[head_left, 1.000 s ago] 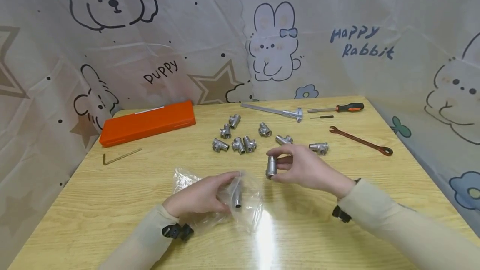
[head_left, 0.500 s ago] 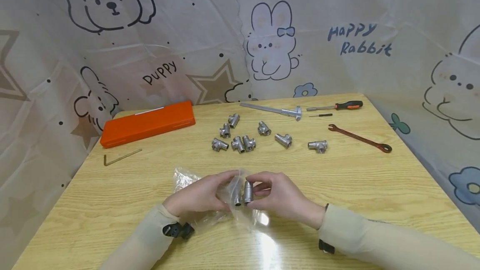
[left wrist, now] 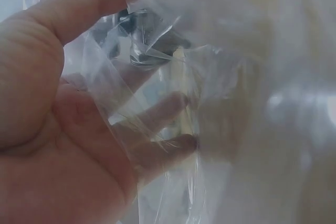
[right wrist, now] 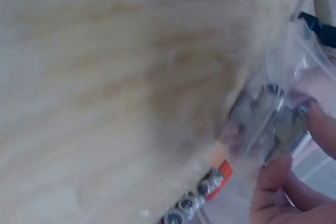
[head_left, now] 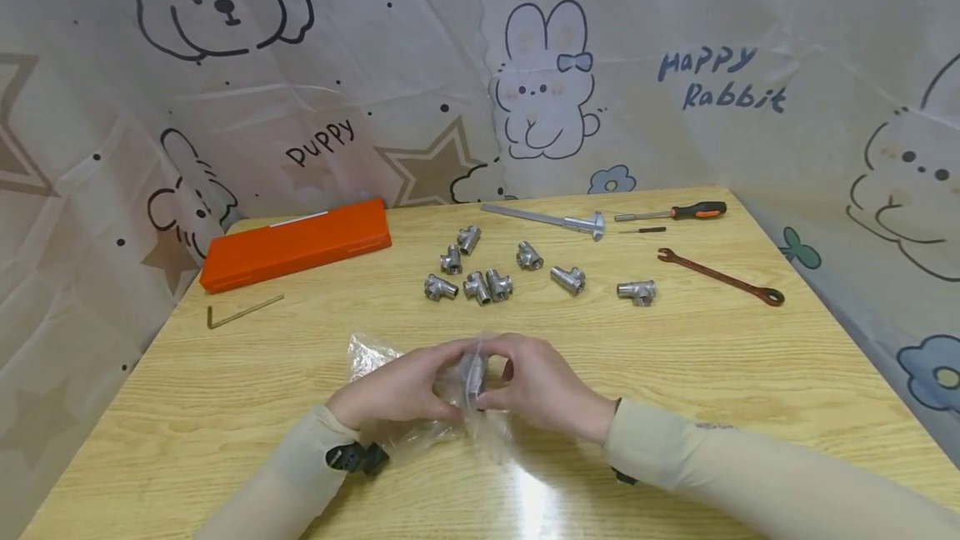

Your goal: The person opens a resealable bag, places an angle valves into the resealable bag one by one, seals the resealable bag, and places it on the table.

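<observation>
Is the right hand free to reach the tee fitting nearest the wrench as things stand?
Probably not at once: the right hand grips a fitting at the clear bag. The path to that tee fitting looks unobstructed.

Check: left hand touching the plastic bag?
Touching. The left wrist view shows the left hand with thumb and fingers pinching the clear plastic bag film between them.

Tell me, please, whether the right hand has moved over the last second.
Yes. The right hand came toward the person and leftward, away from the loose metal tee fittings, and now meets the left hand at the clear plastic bag.
</observation>
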### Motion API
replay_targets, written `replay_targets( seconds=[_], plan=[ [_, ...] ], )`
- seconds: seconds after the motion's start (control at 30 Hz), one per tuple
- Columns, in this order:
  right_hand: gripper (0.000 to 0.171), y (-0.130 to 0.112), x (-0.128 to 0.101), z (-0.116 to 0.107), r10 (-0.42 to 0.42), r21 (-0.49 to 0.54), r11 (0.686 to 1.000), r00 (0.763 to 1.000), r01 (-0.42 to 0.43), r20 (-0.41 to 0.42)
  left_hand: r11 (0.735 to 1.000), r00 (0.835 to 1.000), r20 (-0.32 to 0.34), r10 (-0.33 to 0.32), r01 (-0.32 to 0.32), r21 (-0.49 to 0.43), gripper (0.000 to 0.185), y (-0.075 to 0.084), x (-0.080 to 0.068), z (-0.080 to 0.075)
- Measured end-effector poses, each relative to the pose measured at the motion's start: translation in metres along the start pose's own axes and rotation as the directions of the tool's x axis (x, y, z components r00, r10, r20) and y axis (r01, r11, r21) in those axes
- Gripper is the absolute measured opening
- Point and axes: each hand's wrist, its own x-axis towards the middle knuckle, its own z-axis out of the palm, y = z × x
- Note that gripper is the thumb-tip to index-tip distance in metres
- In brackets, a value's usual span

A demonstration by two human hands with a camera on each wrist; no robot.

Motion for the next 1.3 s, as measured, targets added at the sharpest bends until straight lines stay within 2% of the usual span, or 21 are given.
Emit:
replay_targets(
  seconds=[0.17,0.27,0.43,0.57,0.67,0.8,0.9,1.03,1.17,1.3],
  plan=[
    [0.064,0.001,0.000,-0.007,0.032,-0.088,0.996,0.999,-0.030,0.021,1.000,1.000,-0.002,-0.016,0.016,0.014,0.098,0.001,0.001,0.001],
    [0.063,0.004,-0.002,-0.008,0.011,-0.188,0.982,1.000,-0.006,0.021,1.000,1.000,-0.001,-0.023,0.023,0.020,0.098,0.001,0.001,0.001],
    [0.056,0.010,-0.004,-0.002,-0.021,-0.411,0.911,1.000,0.026,0.018,0.999,0.999,0.001,-0.036,0.036,0.029,0.098,0.002,0.002,0.001],
    [0.051,0.012,-0.002,0.003,-0.015,-0.483,0.875,0.999,0.028,0.029,0.999,0.999,0.015,-0.049,0.049,0.020,0.100,0.002,0.002,0.001],
    [0.056,0.012,0.001,0.004,-0.004,-0.484,0.875,1.000,0.016,0.026,0.998,0.998,0.040,-0.054,0.053,0.014,0.105,0.003,0.001,0.001],
    [0.062,0.011,0.004,0.004,0.013,-0.480,0.877,1.000,0.000,0.025,1.000,0.998,0.058,-0.020,0.019,0.023,0.120,0.006,0.001,0.004],
    [0.063,0.012,0.007,0.005,0.019,-0.464,0.886,0.999,-0.003,0.029,0.998,1.000,0.020,0.018,-0.019,0.068,0.123,0.008,0.001,0.010],
    [0.068,0.013,0.006,0.000,0.025,-0.435,0.900,0.999,-0.003,0.045,0.988,0.998,-0.037,0.054,-0.048,0.146,0.115,0.007,0.003,0.014],
    [0.068,0.012,0.003,-0.019,0.061,-0.408,0.913,0.995,-0.023,0.082,0.985,0.999,-0.041,0.026,-0.018,0.173,0.113,0.006,0.002,0.014],
    [0.053,0.019,0.005,-0.053,0.053,-0.390,0.921,0.990,0.002,0.128,0.988,1.000,-0.022,-0.022,0.025,0.153,0.110,0.006,0.001,0.013]
  ],
)
